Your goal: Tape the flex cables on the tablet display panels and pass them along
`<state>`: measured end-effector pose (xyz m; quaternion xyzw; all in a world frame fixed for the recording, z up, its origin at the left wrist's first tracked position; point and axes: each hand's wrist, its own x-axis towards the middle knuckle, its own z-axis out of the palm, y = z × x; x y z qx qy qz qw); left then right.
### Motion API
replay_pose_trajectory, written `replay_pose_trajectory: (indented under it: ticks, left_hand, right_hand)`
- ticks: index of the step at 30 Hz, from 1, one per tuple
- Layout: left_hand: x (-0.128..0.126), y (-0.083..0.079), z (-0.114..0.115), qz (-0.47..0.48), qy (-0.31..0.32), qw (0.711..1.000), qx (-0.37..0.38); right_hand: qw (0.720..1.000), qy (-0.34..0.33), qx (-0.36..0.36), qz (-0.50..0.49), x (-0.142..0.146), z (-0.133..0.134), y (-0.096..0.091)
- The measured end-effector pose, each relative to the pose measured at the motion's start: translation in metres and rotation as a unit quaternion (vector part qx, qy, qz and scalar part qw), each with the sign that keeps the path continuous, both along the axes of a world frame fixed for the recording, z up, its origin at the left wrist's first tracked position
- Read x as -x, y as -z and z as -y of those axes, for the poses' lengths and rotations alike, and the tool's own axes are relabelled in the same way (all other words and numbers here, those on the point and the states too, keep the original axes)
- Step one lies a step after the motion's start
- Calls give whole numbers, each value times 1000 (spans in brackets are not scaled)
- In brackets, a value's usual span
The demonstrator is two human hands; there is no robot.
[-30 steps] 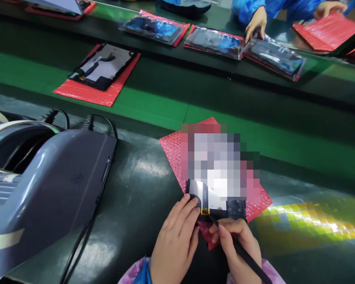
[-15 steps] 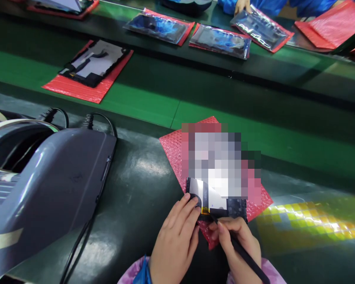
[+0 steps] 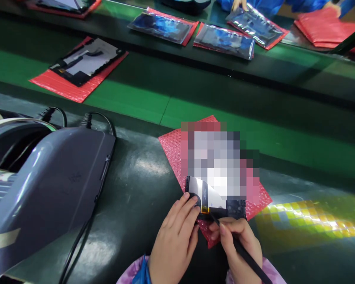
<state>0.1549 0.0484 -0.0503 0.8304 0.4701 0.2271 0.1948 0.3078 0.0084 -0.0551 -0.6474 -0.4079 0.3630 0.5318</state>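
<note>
Grey plastic fills the far left, where a sloped housing is set on the dark bench, with black cables plugged in at its back edge. Beyond it, on the green belt, a bare panel is laid on a red mat. Across the belt, two bagged panels are lined up side by side.

Nearer the middle, a pink bubble sheet is spread on the bench, and the flat module is rested on it; much of its face is blurred out. The left hand is kept unclenched, its fingertips pressed flat on the module's near left corner. Just to the right, the right hand is clenched round a thin black tool, gripped like a pen. The tool's tip is set against the module's near edge, beside a small amber tab.

At the top, a third bag is touched by another person's hand. Farther right, a blurred yellow patch is seen on the bench. A stack of red sheets is placed at the far right corner.
</note>
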Motion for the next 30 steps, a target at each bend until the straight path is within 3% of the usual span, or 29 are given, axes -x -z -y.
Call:
replay_pose_trajectory:
  ticks: [5,9,12,17,24,30]
  left_hand:
    - [-1,0,0,-3,0,1000,1]
    - [-1,0,2,4,-5,1000,-2]
    - [1,-1,1,9,8,1000,-2]
    - [12,-4,-16,-11,86,996,-24]
    - [28,-5,-58,-63,236,968,-55]
    - [32,0,-73,-36,259,964,-41]
  right_hand:
    - [999,-13,-45,18,-12,-2,-1]
    - [967,-127,-88,203,-32,-13,-4]
    - [931,-210,-78,289,-37,-21,-6]
    - [921,-260,-23,288,-36,-28,-10]
    - [931,-257,12,259,-36,-32,-6]
    - [950,-189,-68,237,-37,-27,-5]
